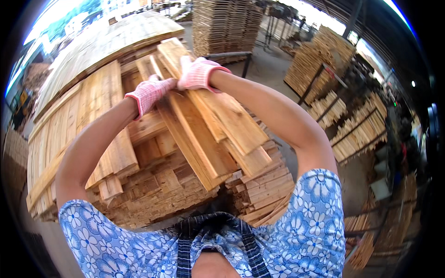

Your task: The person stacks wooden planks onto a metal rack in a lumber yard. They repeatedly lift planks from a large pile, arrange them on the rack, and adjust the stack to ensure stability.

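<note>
Head view. Two gloved hands grip loose wooden planks lying on top of a large stack of boards (153, 185). The left hand (149, 94) closes its fingers over the far end of a narrow plank (185, 134); the right hand (198, 74) wraps over the far end of the wider top plank (222, 111) just beside it. Both planks rest slantwise on the stack, touching each other, their long axes running from the hands at upper left down toward the person at lower right. A sound grip likely keeps both hands level and draws along that axis, so the planks slide without twisting or dragging neighbours. More lumber piles (324, 60) stand well apart at right.
</note>
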`<state>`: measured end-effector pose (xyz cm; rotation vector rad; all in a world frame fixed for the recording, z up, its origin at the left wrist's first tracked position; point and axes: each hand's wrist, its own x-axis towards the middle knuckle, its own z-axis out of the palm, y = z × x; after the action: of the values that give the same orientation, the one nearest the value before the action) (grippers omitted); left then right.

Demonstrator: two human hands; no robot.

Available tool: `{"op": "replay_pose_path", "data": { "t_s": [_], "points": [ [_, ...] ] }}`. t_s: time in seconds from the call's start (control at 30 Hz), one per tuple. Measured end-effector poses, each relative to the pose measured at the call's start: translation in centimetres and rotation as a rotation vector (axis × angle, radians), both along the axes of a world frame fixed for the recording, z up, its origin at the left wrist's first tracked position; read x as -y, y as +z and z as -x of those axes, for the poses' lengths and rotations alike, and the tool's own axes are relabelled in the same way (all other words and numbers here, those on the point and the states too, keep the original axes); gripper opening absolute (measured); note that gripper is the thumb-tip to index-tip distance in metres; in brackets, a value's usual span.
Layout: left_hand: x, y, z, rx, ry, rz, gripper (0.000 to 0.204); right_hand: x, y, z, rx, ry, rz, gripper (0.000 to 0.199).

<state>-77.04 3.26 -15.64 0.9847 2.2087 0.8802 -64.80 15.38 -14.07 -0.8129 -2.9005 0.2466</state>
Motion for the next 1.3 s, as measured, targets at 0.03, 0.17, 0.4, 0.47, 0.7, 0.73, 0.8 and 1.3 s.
{"op": "replay_pose_path", "data": {
  "t_s": [0.03,0.17,0.4,0.47,0.7,0.73,0.8,1.3],
  "points": [
    [-0.3,-1.3,1.1,0.103,0.036,-0.088,0.093,-0.1,-0.9,1.1,-0.029,0.008,-0.03,0.067],
    [-1.0,-2.9,1.3,-0.271,0.006,-0.308,0.095,-0.7,-0.6,0.5,0.044,0.05,-0.074,0.065],
    [4.0,1.5,7.1,0.166,-0.079,-0.581,0.102,-3.1,0.1,4.9,0.289,-0.034,-0.216,0.049],
    [6.8,4.2,9.7,0.197,-0.06,-0.587,0.099,-4.2,0.5,4.4,0.139,-0.018,-0.073,0.051],
    [12.6,5.4,19.0,-0.199,-0.055,-0.315,0.066,-10.4,-2.7,5.2,0.007,0.041,-0.094,0.061],
    [12.6,2.4,18.9,-0.398,0.003,-0.172,0.066,-9.0,-3.3,5.9,-0.014,-0.045,-0.069,0.063],
    [14.5,0.1,20.0,-0.621,0.072,0.05,0.067,-4.1,-2.0,8.0,-0.005,0.005,-0.09,0.063],
    [12.7,5.3,9.1,-0.54,0.157,0.254,0.056,-3.2,-0.3,3.0,-0.396,0.307,0.755,0.085]
  ]
}}
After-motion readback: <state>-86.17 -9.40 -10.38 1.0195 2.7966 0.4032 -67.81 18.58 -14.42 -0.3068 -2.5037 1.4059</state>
